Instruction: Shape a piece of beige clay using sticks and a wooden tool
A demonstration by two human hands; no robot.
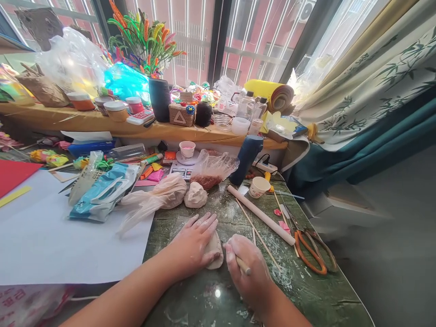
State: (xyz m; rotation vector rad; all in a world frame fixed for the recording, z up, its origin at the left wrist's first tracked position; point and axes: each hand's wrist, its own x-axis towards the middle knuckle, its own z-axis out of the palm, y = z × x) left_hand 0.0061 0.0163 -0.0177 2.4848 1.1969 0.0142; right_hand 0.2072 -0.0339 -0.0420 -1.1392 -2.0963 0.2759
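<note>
My left hand (195,243) lies flat, its powdery fingers stretched over a flattened slab of pale clay (215,261). The slab's right edge shows past the fingers, while the rest is hidden under the hand. Just right of the slab, my right hand (250,263) is closed round a tool with a light wooden handle (243,266). The handle's end sticks out toward me; the tool's working end is hidden by the fingers. Beyond the left hand sits a lump of pale clay (195,195), beside a plastic bag of pale material (170,190).
A rolling pin (260,215), thin sticks (259,234) and orange-handled scissors (310,252) lie to the right. Farther back stand a paper cup (259,187), a dark blue bottle (245,160) and a scale (181,172). White paper (78,250) and a blue wipes pack (105,190) lie left.
</note>
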